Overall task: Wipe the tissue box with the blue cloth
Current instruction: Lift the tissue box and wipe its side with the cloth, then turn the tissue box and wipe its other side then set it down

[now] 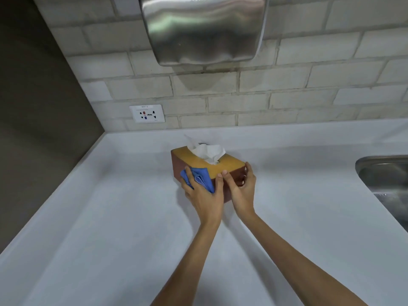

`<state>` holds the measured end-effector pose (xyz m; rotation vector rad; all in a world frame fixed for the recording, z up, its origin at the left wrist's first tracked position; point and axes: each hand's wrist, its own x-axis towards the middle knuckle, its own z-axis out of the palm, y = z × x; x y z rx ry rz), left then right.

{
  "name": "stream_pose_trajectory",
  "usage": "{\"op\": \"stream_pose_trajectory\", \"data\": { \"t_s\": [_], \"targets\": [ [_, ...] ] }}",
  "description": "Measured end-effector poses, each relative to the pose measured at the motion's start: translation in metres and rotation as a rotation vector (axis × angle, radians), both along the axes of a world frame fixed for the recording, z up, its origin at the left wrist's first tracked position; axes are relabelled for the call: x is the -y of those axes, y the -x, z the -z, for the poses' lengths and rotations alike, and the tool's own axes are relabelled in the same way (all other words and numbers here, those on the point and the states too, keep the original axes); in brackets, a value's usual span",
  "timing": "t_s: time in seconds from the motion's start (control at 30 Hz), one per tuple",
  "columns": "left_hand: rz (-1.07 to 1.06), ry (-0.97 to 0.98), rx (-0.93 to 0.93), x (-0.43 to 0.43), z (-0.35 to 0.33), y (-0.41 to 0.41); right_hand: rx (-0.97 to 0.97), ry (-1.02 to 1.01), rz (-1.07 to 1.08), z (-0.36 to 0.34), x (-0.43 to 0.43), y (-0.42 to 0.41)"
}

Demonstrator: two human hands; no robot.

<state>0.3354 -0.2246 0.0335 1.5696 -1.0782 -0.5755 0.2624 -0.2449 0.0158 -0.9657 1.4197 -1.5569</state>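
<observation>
Tissue box [229, 165] sits mid-frame on the white tabletop [110, 217], turned at an angle, a white tissue [208, 152] standing up out of its top slot. Your left hand [203, 198] is clenched on the blue cloth [199, 178], pressing it flat against the near left corner and the dark front side. Your right hand [241, 191] has its grip around the near right end of the box, thumb on the top edge, fingers wrapped behind.

Risks from here:
- Box looks light. If the right hand slackens, the wiping pressure will likely skate it across the smooth tabletop or swing it round.
- Cloth running across the top could catch the tissue and drag it out or crumple it.
- Steel sink [384, 175] at the right edge of the frame; a hard push that way sends the box toward it.

Hard to make out:
- Far side and base of the box are hidden.
- Front face mostly covered by both hands; can't tell how much of it is clean.
- Sink and the metal dryer [203, 29] at top centre are cut off by the frame.
</observation>
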Motion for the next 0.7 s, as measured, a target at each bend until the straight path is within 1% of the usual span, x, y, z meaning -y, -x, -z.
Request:
{"op": "stream_pose_trajectory", "data": {
  "t_s": [0.1, 0.2, 0.33, 0.53, 0.7],
  "targets": [
    [0.008, 0.025, -0.087, -0.003, 0.005, -0.016, -0.040, 0.084, 0.005, 0.004, -0.014, -0.012],
    [0.024, 0.005, -0.164, -0.003, 0.008, -0.027, -0.110, 0.132, -0.009, 0.003, -0.027, -0.019],
    [0.031, 0.020, -0.185, 0.003, 0.005, -0.036, -0.101, 0.163, -0.041, 0.004, -0.039, -0.026],
    [-0.034, -0.034, -0.192, 0.009, 0.008, -0.046, -0.058, 0.167, -0.082, 0.016, -0.057, -0.039],
    [-0.053, -0.087, -0.190, 0.011, 0.013, -0.061, -0.063, 0.201, -0.121, 0.029, -0.071, -0.054]
  ]
}}
